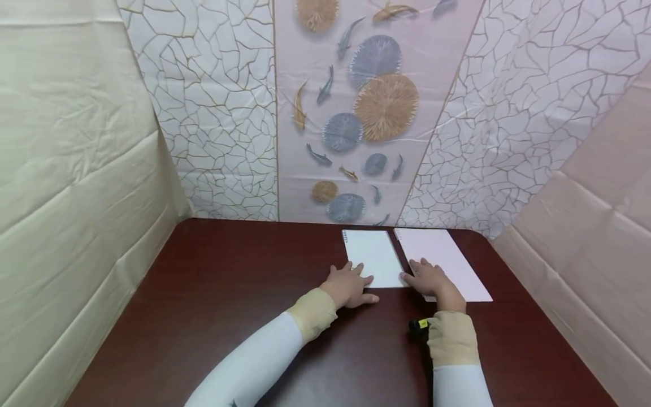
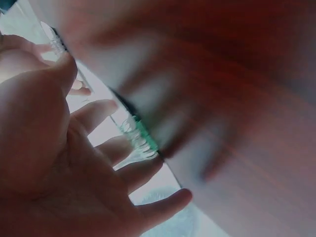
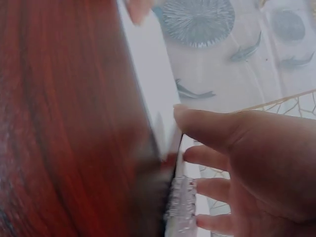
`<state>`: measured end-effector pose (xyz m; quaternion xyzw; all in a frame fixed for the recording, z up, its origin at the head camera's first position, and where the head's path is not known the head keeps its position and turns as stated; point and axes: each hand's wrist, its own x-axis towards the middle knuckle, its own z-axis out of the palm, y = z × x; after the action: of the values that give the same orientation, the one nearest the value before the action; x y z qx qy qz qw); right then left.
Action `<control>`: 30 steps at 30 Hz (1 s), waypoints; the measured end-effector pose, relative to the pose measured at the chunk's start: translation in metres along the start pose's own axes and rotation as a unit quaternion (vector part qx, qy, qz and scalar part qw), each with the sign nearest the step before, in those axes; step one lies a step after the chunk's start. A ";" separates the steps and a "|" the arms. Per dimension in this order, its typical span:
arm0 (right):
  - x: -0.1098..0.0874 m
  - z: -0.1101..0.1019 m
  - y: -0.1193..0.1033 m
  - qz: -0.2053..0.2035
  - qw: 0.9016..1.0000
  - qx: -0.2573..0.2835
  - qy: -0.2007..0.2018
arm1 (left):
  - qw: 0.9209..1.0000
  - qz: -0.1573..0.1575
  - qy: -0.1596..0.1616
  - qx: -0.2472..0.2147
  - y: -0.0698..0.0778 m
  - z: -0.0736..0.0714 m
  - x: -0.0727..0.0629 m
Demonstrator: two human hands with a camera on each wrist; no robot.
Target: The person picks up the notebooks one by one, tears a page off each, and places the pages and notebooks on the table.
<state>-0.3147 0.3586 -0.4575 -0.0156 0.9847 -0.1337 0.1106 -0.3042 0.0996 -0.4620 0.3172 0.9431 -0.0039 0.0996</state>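
Observation:
Two white spiral-bound pads lie side by side at the far right of the table. My left hand (image 1: 350,286) is over the lower left corner of the left pad (image 1: 376,257), fingers spread. In the left wrist view, that hand (image 2: 94,163) has its fingers extended near a green-tinted coil binding (image 2: 141,133). My right hand (image 1: 432,282) is at the lower left of the right pad (image 1: 452,260), its thumb reaching toward the left pad's lower right corner. The right wrist view shows this hand (image 3: 256,163) with fingers extended beside a clear coil binding (image 3: 181,205).
The dark red-brown table (image 1: 229,288) spreads out to the left and in front. A black item with a yellow label (image 1: 419,326) sits by the right wrist. Patterned cloth (image 1: 346,113) hangs behind the table, and beige cloth (image 1: 76,186) encloses the sides.

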 end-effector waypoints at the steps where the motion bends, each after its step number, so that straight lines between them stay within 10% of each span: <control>1: -0.001 -0.001 -0.001 -0.001 1.000 0.003 -0.005 | 1.000 -0.001 -0.001 -0.003 -0.003 0.001 -0.006; 13: -0.010 -0.005 -0.022 -0.009 0.999 -0.002 -0.038 | 0.999 -0.017 0.006 -0.047 -0.046 0.022 -0.073; 30: -0.022 -0.001 -0.105 -0.049 0.995 -0.045 -0.068 | 0.988 -0.077 -0.066 -0.121 -0.079 -0.008 -0.146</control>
<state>-0.2934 0.2589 -0.4239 -0.0781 0.9779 -0.0936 0.1700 -0.2394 -0.0497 -0.4311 0.2287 0.9496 0.0814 0.1985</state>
